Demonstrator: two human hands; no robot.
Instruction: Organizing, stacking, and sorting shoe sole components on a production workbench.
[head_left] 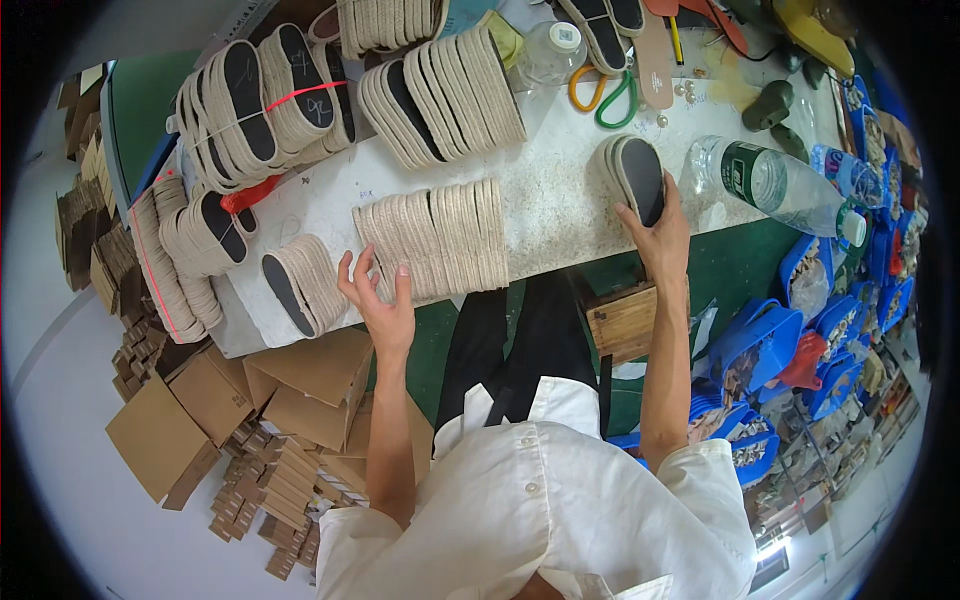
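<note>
My right hand (pixel 662 238) grips a small stack of braided-rope shoe soles (pixel 640 178) with a black inner face, near the front edge of the table, right of the middle. Its thumb lies on the near side and the fingers go round the right. My left hand (pixel 382 308) has its fingers spread at the lower left of a long row of upright rope soles (pixel 450 235); whether the fingertips touch them I cannot tell. Left of that hand stands a shorter group of soles (pixel 312 275), its black face turned outward.
Tied bundles of soles (pixel 225 120) and a loose row (pixel 455 95) fill the back left. Green-handled scissors (pixel 620 105) lie at the back. Clear plastic bottles (pixel 790 185) lie at the right. Blue bins (pixel 755 345) stand below right, an opened carton (pixel 185 420) below left.
</note>
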